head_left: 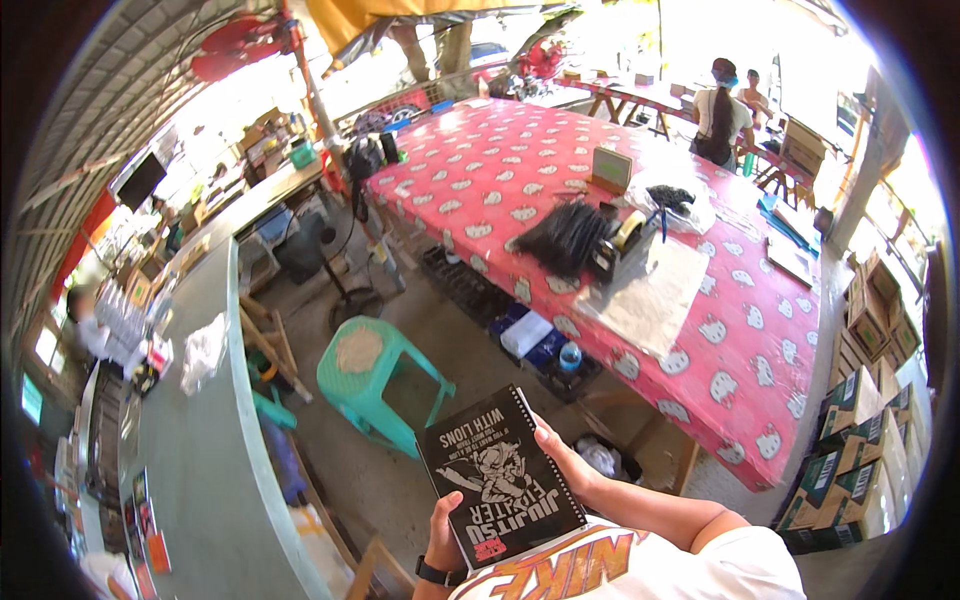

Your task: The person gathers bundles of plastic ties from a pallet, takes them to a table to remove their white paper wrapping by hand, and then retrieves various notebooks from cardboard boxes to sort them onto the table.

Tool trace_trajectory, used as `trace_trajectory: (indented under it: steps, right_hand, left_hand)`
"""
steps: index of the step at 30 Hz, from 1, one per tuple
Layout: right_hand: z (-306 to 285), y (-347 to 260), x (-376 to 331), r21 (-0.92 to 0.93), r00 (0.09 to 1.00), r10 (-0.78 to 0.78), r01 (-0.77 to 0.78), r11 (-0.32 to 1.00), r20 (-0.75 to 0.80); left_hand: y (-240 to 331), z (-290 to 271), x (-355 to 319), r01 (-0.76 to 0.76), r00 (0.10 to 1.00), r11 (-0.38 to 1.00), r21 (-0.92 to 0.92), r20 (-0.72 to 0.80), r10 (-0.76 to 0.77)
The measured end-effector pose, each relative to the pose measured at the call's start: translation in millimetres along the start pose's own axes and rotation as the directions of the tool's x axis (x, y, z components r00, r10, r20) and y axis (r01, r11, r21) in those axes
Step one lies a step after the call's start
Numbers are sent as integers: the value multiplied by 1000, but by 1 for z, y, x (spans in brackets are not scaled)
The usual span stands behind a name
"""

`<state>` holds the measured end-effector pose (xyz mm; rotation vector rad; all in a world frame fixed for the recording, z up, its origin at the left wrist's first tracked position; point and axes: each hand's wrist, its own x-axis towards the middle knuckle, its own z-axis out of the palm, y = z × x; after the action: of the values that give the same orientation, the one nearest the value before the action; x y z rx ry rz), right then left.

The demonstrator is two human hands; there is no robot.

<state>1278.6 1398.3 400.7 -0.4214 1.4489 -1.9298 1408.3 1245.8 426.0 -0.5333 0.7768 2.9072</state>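
A black spiral-bound notebook point(505, 470) with white and red print on its cover is held low in front of me, tilted. My left hand point(446, 532) grips its left edge, the thumb lying on the cover; a dark band is on that wrist. At the opposite, spiral side, my right hand point(563, 462) holds the notebook with its thumb near the binding. The other fingers of both hands are hidden behind it. Just beyond the notebook stands a green plastic stool point(385, 380) with a tan cloth piece on its seat.
A long table with a pink patterned cover point(470, 165) bears a black bristly bundle point(565, 238), a tape dispenser point(618, 245) and a brown sheet point(650, 300). Left is a grey-green counter point(200, 430). Cartons point(850, 460) are stacked right. A standing fan point(310, 250) and people are farther off.
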Motion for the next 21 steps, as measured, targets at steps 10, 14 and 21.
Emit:
trace_trajectory:
  steps: [10, 14, 21]
  right_hand:
    - [-76, -132, 267, 335, 981, -113, 161, 928, -158]
    - [-114, -148, 322, 343, 962, -127, 208, 916, -243]
    - [-194, -187, 391, 87, 765, -262, 382, 920, -588]
  left_hand:
    - [220, 2, 307, -80, 974, 985, -152, 199, 110]
    - [277, 27, 441, -167, 953, 979, -114, 235, 190]
    - [353, 101, 658, -160, 899, 978, -135, 388, 201]
